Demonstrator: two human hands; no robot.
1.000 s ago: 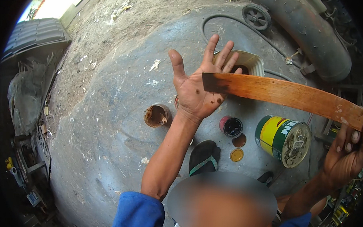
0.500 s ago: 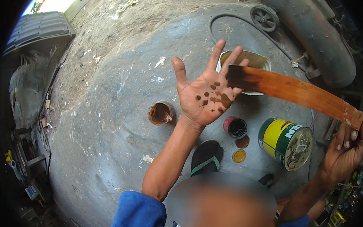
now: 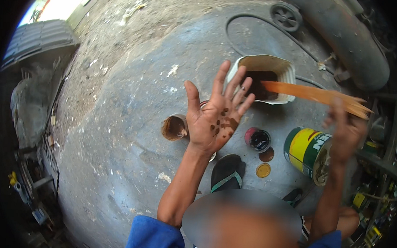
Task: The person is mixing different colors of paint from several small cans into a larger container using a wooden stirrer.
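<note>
My left hand (image 3: 216, 112) is raised palm up with fingers spread, and brown stain spots cover the palm. It holds nothing. My right hand (image 3: 345, 131), blurred by motion, grips one end of a long orange-brown wooden strip (image 3: 308, 92). The strip's far end reaches over a white square container (image 3: 264, 78) of dark brown liquid, just right of my left fingers. Below my left hand sit a small brown-stained cup (image 3: 173, 127) and a small round tin (image 3: 259, 140) of dark liquid.
A green and yellow can (image 3: 305, 152) lies on its side at the right. A round yellow lid (image 3: 263, 170) and a black sandal (image 3: 228, 172) rest on the grey concrete floor (image 3: 127, 120). A hose (image 3: 239, 34) and a wheeled tank (image 3: 342, 30) are at the back.
My left hand has let go of the wooden strip and stays open. My right hand has lifted and swung the strip to the right, so its end is now over the white container.
</note>
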